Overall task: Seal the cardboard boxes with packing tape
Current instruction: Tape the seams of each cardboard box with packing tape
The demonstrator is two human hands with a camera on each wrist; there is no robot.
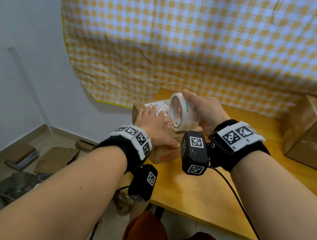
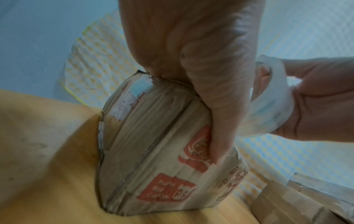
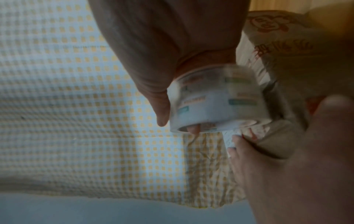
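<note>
A small brown cardboard box [image 1: 166, 154] with red print and a white shipping label stands near the left end of the wooden table [image 1: 194, 194]. My left hand [image 1: 153, 125] lies flat on its top, fingers spread over the label. Its thumb [image 2: 216, 121] presses down the box's [image 2: 153, 166] printed near side. Just above the box's right part, my right hand [image 1: 197, 108] grips a roll of clear packing tape [image 1: 180, 112] standing on edge, with the thumb over the rim. The right wrist view shows the roll [image 3: 216, 104] blurred, a fingertip inside its core.
Larger taped cardboard boxes [image 1: 315, 135] are stacked at the table's right end. A yellow checked cloth [image 1: 183, 43] hangs on the wall behind. Flattened cardboard pieces [image 1: 55, 159] lie on the floor at the left. Cables run from the wrist cameras across the table's front.
</note>
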